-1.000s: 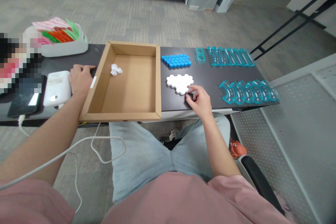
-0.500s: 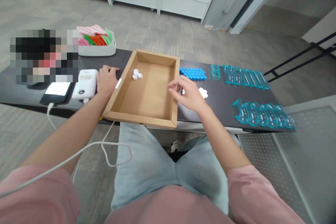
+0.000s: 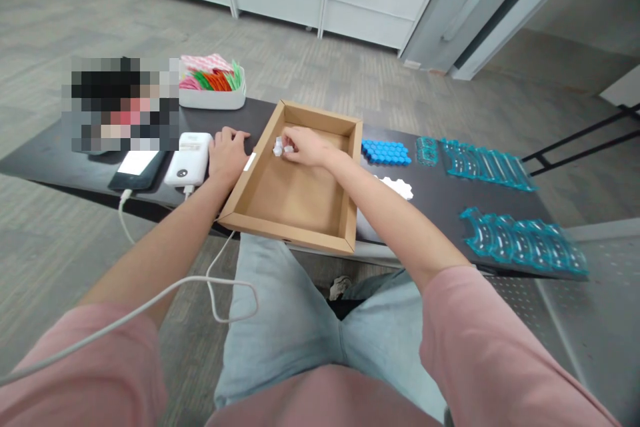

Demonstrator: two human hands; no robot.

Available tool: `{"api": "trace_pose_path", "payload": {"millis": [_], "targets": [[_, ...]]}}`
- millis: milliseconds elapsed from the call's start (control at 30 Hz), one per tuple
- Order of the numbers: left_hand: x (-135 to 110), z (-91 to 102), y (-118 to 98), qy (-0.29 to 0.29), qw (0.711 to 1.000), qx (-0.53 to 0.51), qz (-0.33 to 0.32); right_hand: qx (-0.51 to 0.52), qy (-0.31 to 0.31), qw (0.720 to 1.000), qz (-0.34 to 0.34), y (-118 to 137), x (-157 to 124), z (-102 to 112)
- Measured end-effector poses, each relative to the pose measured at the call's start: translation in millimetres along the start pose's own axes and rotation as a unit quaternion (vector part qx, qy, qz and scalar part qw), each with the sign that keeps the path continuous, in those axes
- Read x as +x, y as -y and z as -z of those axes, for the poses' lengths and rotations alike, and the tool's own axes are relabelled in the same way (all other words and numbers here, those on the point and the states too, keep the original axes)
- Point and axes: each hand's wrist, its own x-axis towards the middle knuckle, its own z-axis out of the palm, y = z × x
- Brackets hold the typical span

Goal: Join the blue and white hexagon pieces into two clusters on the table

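Note:
My right hand [image 3: 309, 146] reaches into a shallow brown cardboard box [image 3: 287, 229], its fingers pinched on a small white hexagonal piece [image 3: 289, 149]. Right beside it, on the box floor near the left wall, sits a little cluster of white hexagonal pieces [image 3: 277, 145], partly hidden by the fingers. My left hand [image 3: 227, 155] lies on the dark table just left of the box, fingers stretched out and holding nothing. More joined white hexagonal pieces [image 3: 400, 188] lie right of the box, partly covered by my right forearm.
Blue hexagonal pieces [image 3: 386, 152] and clear teal plastic parts [image 3: 490, 163] lie to the right, with more teal parts [image 3: 523, 240] nearer me. Leftward are a white power bank [image 3: 189, 159], a phone [image 3: 137, 168] and a white basket [image 3: 213, 99] of colourful strips. A white cable [image 3: 220, 279] hangs in front.
My right hand has moved left from the box's right rim to the white cluster inside. The camera view has shifted slightly. My left hand stays beside the box.

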Motion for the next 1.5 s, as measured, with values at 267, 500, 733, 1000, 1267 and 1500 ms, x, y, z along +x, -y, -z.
{"api": "trace_pose_path", "payload": {"millis": [267, 500, 733, 1000, 1267, 1500], "targets": [[0, 1.7, 1, 0.002, 1.000, 0.004, -0.001, 0.089, -0.269, 0.959, -0.020, -12, -153, 73], [-1, 10.4, -2, 0.038, 0.999, 0.026, -0.004, 0.159, -0.468, 0.854, -0.162, -32, -312, 30], [-2, 14.9, -8, 0.046, 0.998, 0.029, 0.017, 0.163, -0.371, 0.882, -0.241, -19, -361, -21], [2, 8.3, -5, 0.027, 0.998, 0.050, 0.041, 0.095, -0.322, 0.916, -0.218, -19, -359, -25], [5, 7.7, -3, 0.028, 0.997, 0.058, 0.046, 0.083, -0.339, 0.922, -0.170, -16, -358, -25], [10, 2.6, 5, 0.007, 0.998, 0.055, 0.032, 0.083, -0.344, 0.919, -0.176, -19, -356, -27]]}}
